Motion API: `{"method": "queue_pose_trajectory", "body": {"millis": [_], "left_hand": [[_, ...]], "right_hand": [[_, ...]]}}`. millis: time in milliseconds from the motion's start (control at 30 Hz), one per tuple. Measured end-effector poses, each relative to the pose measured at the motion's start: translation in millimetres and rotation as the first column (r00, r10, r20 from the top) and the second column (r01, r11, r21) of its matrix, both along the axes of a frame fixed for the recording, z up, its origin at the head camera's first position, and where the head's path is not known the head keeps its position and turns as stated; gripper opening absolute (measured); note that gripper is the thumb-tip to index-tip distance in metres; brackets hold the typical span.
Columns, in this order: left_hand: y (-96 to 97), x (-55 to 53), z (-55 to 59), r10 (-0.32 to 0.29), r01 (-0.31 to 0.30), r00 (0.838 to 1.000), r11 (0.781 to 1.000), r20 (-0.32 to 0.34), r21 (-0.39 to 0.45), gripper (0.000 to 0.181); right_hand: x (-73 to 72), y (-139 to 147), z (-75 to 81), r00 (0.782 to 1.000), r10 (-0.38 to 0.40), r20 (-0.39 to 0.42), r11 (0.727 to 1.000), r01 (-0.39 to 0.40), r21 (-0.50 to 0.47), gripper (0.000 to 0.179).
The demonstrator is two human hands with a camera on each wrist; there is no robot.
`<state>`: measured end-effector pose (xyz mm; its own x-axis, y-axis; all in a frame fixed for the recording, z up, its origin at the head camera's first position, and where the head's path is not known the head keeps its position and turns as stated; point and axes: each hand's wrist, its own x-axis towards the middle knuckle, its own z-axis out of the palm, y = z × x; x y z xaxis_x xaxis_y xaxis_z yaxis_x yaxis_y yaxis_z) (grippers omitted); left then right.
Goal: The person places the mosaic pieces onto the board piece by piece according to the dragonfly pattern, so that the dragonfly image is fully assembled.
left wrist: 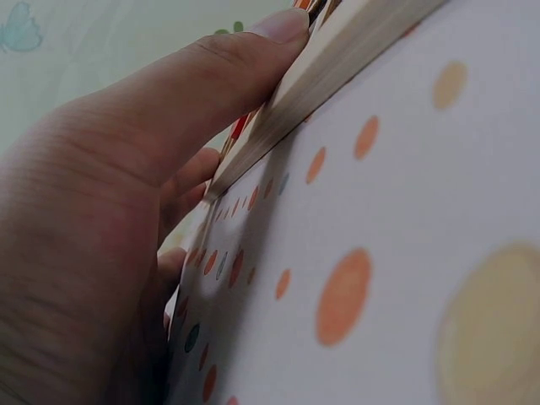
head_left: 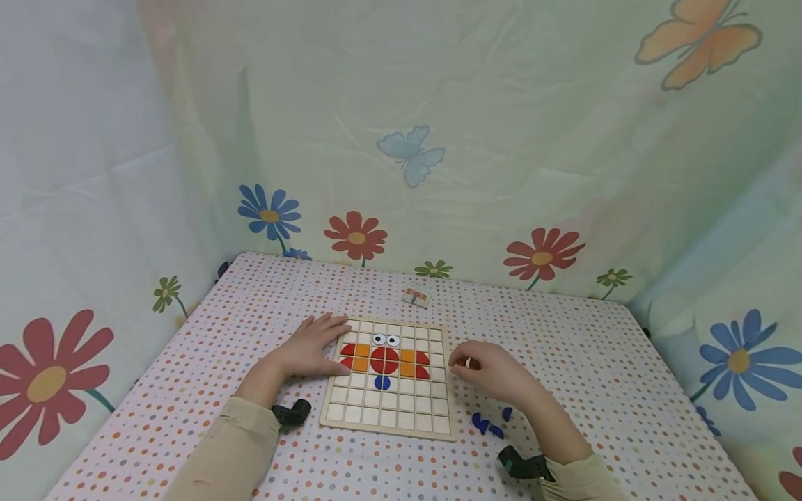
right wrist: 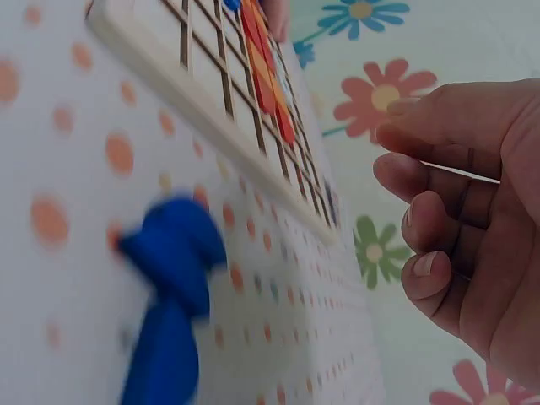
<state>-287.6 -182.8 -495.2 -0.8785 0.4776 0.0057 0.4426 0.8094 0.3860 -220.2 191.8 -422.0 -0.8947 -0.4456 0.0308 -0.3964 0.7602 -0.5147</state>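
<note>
A wooden grid board [head_left: 406,422] lies on the dotted cloth. Red quarter pieces [head_left: 384,360], orange squares [head_left: 407,363], two eye pieces [head_left: 392,340] and blue pieces [head_left: 382,383] sit in its cells. With fingers spread, my left hand [head_left: 310,348] rests at the board's left side, and its thumb [left wrist: 211,80] touches the edge in the left wrist view. My right hand [head_left: 491,369] hovers just off the board's right edge. Its fingers [right wrist: 443,181] are loosely bent, and no piece shows between them in the right wrist view.
Several loose blue pieces [head_left: 496,431] lie on the cloth right of the board, below my right hand. A small pattern card [head_left: 416,296] lies behind the board. A flowered curtain [head_left: 401,90] hangs around the table's back and sides.
</note>
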Motion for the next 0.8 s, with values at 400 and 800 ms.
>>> {"method": "queue_pose_trajectory", "body": {"millis": [400, 800], "left_hand": [[-2.2, 1.9, -0.5, 0.011, -0.011, 1.0, 1.0, 0.006, 0.004, 0.094], [-0.2, -0.9, -1.7, 0.013, -0.013, 1.0, 1.0, 0.007, -0.019, 0.094]], "right_hand": [[15.5, 56, -12.9, 0.994, -0.064, 0.09, 0.997, 0.061, 0.045, 0.012], [17.3, 78, -25.9, 0.979, 0.016, 0.205, 0.997, -0.032, 0.076, 0.028]]}}
